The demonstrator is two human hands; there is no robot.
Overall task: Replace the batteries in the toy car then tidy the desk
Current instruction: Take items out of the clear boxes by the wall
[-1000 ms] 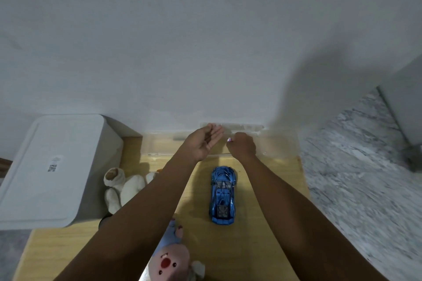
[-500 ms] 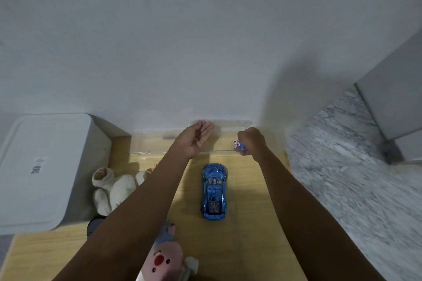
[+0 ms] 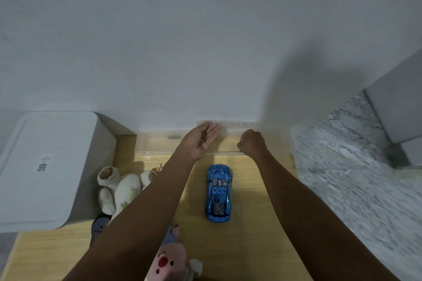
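A shiny blue toy car (image 3: 218, 193) stands on its wheels on the wooden desk (image 3: 251, 246), nose toward the wall. Beyond it a clear plastic box (image 3: 159, 142) lies against the wall. My left hand (image 3: 201, 141) hovers over the box's front edge, palm turned up and fingers extended, with nothing in it. My right hand (image 3: 252, 143) is a closed fist over the box's right part. Only a tiny blue tip of a small object shows at the fist's lower left. Both hands are beyond the car and not touching it.
A white lidded bin (image 3: 45, 166) stands at the left. A white plush toy (image 3: 121, 189) lies beside it, and a pink plush toy (image 3: 169, 262) sits at the desk's near edge under my left forearm. Marble floor (image 3: 354, 189) lies to the right.
My right hand has shifted a little to the right and closed tighter, so the small purple-blue object it held is now almost hidden. My left hand stays open in place.
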